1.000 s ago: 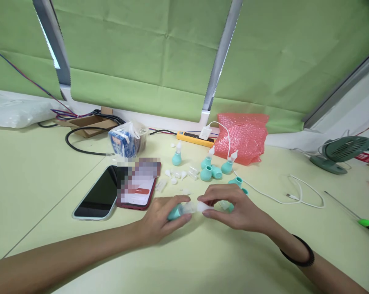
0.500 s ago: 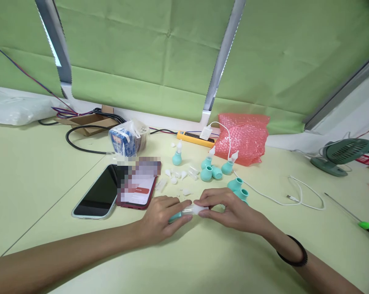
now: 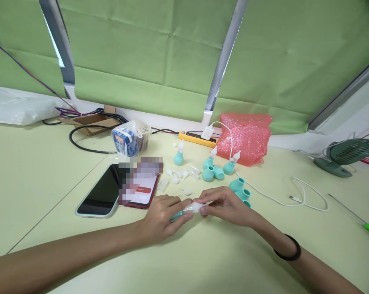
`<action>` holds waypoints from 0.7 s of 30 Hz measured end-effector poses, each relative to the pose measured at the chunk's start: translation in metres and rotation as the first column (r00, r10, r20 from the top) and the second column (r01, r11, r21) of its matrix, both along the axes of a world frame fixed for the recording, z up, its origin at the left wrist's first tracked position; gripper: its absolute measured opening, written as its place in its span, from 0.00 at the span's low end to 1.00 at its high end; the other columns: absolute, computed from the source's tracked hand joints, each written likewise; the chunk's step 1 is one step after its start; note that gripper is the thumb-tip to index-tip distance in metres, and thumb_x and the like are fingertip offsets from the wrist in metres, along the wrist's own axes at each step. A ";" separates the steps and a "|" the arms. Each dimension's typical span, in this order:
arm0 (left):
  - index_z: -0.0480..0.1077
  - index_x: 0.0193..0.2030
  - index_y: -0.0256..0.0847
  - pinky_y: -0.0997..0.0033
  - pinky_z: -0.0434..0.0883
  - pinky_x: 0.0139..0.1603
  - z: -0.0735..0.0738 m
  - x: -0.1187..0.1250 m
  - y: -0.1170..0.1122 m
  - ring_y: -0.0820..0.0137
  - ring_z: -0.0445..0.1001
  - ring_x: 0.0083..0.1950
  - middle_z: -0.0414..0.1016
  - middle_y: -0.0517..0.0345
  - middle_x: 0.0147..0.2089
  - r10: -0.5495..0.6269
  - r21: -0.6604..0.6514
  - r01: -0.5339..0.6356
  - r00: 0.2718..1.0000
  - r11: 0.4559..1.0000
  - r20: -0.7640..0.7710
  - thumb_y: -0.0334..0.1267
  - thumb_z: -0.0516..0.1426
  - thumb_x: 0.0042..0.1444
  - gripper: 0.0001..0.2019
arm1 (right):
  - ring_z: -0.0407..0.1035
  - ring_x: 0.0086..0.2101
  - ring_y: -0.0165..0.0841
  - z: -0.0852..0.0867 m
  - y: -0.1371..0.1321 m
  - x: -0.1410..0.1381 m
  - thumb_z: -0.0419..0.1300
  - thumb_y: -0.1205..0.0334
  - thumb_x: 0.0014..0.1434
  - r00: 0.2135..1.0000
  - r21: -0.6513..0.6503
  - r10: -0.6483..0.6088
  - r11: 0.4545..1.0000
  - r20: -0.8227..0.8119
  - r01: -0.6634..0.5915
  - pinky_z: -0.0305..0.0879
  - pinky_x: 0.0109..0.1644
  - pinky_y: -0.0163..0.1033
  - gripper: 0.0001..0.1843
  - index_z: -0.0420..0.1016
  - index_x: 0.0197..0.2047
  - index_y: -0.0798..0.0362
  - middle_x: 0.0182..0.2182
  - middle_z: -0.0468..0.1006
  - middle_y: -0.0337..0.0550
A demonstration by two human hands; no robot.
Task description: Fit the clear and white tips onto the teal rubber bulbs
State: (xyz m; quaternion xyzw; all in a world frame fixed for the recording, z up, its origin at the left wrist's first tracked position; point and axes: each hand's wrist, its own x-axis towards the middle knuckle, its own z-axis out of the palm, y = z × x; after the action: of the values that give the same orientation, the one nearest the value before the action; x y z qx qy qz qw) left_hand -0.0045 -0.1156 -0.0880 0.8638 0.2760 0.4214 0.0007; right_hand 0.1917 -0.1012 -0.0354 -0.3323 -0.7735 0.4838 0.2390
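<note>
My left hand (image 3: 164, 216) is closed around a teal squeeze bulb (image 3: 176, 216), mostly hidden by the fingers, that looks like part of a nasal aspirator. A clear tube (image 3: 188, 208) sticks out of the bulb to the right. At the tube's far end, my right hand (image 3: 224, 206) pinches a white soft tip (image 3: 197, 207) between thumb and fingers. Beyond the hands lie loose white tips (image 3: 188, 191) and clear tubes (image 3: 163, 185). Bare teal bulbs (image 3: 237, 184) sit just past my right hand. An aspirator with a white tip (image 3: 178, 157) stands upright farther back.
Two phones, one black-screened (image 3: 100, 192) and one lit (image 3: 141, 192), lie left of the parts. Behind are a blue package in clear plastic (image 3: 126, 139), a yellow power strip (image 3: 196, 139) and pink bubble wrap (image 3: 245, 139). A white cable (image 3: 273, 199), screwdriver (image 3: 346, 209) and green fan (image 3: 349, 153) are rightward.
My right fingers have shifted their pinch on the white tip, with the right wrist a little farther left. The scene has slid slightly right in view. My left hand keeps its hold.
</note>
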 end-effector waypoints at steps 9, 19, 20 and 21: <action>0.66 0.41 0.31 0.74 0.56 0.21 -0.004 0.001 -0.002 0.75 0.61 0.21 0.67 0.58 0.21 0.028 0.052 -0.029 0.999 0.998 0.027 0.36 0.51 0.55 0.11 | 0.65 0.24 0.25 -0.002 0.001 -0.004 0.59 0.63 0.51 0.997 -0.102 -0.009 0.995 -0.074 0.002 0.63 0.27 0.31 0.10 0.76 0.38 0.52 0.24 0.69 0.39; 0.64 0.42 0.35 0.74 0.63 0.27 -0.002 0.001 -0.001 0.72 0.69 0.27 0.73 0.55 0.30 -0.015 -0.053 0.019 0.997 0.998 0.073 0.35 0.54 0.52 0.10 | 0.65 0.22 0.25 -0.003 -0.006 -0.009 0.61 0.64 0.47 0.984 -0.160 -0.118 0.982 -0.136 0.096 0.63 0.25 0.31 0.08 0.77 0.33 0.54 0.21 0.69 0.38; 0.64 0.41 0.36 0.74 0.64 0.28 -0.001 0.001 -0.002 0.72 0.70 0.27 0.73 0.56 0.31 -0.009 -0.094 0.018 0.995 0.995 0.095 0.36 0.55 0.51 0.10 | 0.64 0.22 0.25 -0.002 -0.007 -0.009 0.61 0.64 0.47 0.984 -0.140 -0.131 0.984 -0.124 0.113 0.63 0.24 0.31 0.08 0.78 0.32 0.55 0.21 0.69 0.38; 0.63 0.40 0.37 0.75 0.65 0.29 -0.001 0.001 -0.002 0.73 0.70 0.28 0.73 0.56 0.31 0.005 -0.139 0.012 0.993 0.990 0.121 0.37 0.55 0.50 0.10 | 0.64 0.22 0.25 -0.001 -0.009 -0.009 0.61 0.64 0.47 0.984 -0.111 -0.141 0.985 -0.107 0.129 0.62 0.24 0.30 0.07 0.78 0.31 0.55 0.20 0.69 0.38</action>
State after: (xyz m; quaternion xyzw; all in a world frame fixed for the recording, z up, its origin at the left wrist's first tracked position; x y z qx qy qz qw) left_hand -0.0034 -0.1177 -0.0888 0.8349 0.3028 0.4529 0.0783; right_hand 0.1824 -0.1098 -0.0361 -0.3678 -0.7081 0.5241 0.2977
